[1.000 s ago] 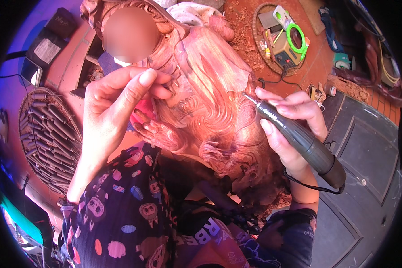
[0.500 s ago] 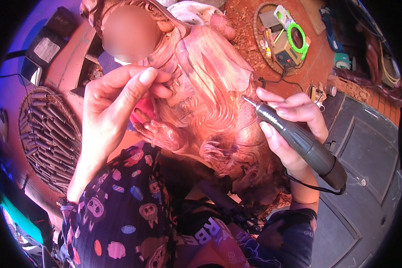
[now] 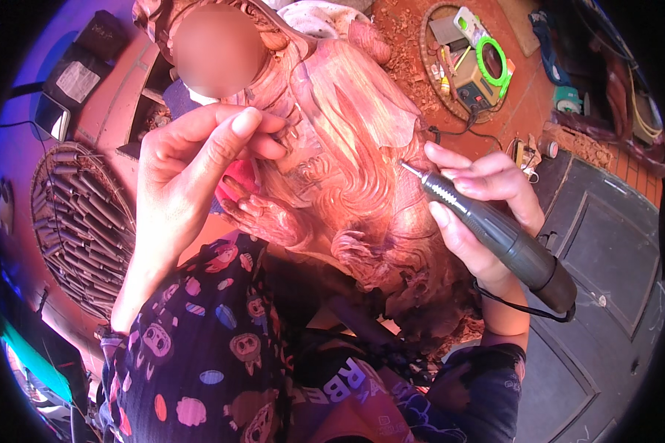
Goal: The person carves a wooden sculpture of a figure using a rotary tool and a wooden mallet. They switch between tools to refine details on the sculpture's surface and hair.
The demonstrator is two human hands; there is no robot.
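A large reddish-brown carved wooden figure (image 3: 355, 140), with flowing robe folds and a carved hand, lies tilted in front of me. Above its upper left part is my left hand (image 3: 181, 159), thumb and forefinger pinched together; whatever is between the fingertips is too small or hidden to name. My right hand (image 3: 506, 188) grips a black rotary carving handpiece (image 3: 502, 244) on the figure's right side. The thin metal bit points up and left toward the robe folds, and I cannot tell whether it touches the wood. A black cord loops from the handpiece's rear end near my wrist.
To the left, a round basket (image 3: 38, 188) holds many dark-handled carving tools (image 3: 89, 229). A round tray (image 3: 423, 55) at the upper right carries a control box (image 3: 474, 88) and a green ring-shaped item (image 3: 491, 63). Wood shavings (image 3: 399, 63) litter the floor. A dark panel (image 3: 591, 258) lies at right.
Both hands keep almost the same pose. The handpiece has shifted very slightly down and to the right.
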